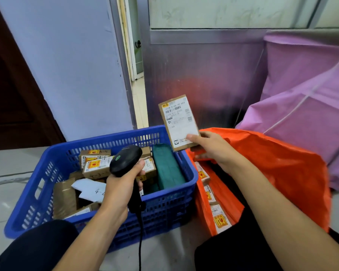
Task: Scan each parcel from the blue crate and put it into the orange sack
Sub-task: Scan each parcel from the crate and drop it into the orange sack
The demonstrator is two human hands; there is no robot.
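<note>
closest to me, the person's dark-clad knees point(37, 245) fill the bottom corners, and a black cable point(140, 241) hangs down between them from the scanner point(125, 160). just past the knees the blue crate point(170, 204) sits on the pale tiled floor point(8, 169), its near wall hiding the lower part of what lies inside. in it i see a jumble of brown boxes point(95, 165) with yellow-and-red stickers, a white envelope point(88, 187) with handwriting on it, and a long green packet point(167, 169) leaning against the right wall. touching the crate's right side is the orange sack point(272, 163), its mouth gaping, with several stickered parcels point(220, 218) stacked along its left inner side. the right forearm point(262, 192) crosses over the opening and covers part of it. behind the sack slump purple sacks point(301, 118), then a metal panel point(200, 75) and a lilac wall point(67, 65).

the left hand point(121, 184) is wrapped around the scanner's handle, thumb lying up along its head, over the middle of the crate. the right hand point(209, 147) pinches the bottom end of a flat brown parcel point(179, 122), thumb on the labelled face and fingers behind. it holds the parcel upright in the air above the crate's far right corner, beside the sack's edge, label towards the person.
</note>
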